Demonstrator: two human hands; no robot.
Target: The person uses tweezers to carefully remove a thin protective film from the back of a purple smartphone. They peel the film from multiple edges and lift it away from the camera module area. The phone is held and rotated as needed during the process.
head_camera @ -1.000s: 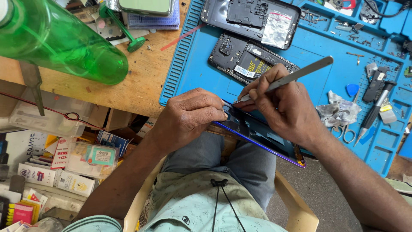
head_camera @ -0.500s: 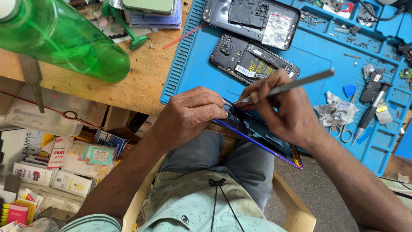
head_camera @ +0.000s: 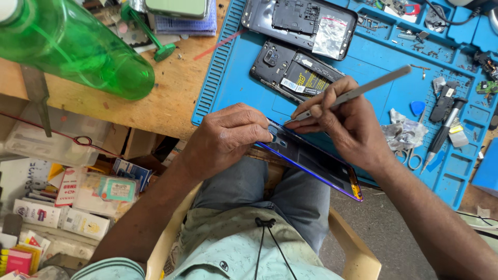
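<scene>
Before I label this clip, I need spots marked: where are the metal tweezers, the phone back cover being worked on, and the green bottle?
metal tweezers (head_camera: 363, 91), head view, mid shaft.
phone back cover (head_camera: 316, 161), head view, dark inner face.
green bottle (head_camera: 78, 46), head view, side wall.

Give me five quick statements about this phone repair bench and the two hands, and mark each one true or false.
1. The right hand holds a thin metal tool with its tip at the phone frame. True.
2. The left hand is lifting the green bottle. False: it grips the end of the phone frame, and the bottle lies apart on the wooden bench.
3. Two opened phones lie on the blue work mat. True.
4. The scissors are in the right hand. False: they lie on the mat beside it.
5. The mat is red. False: it is blue.
</scene>
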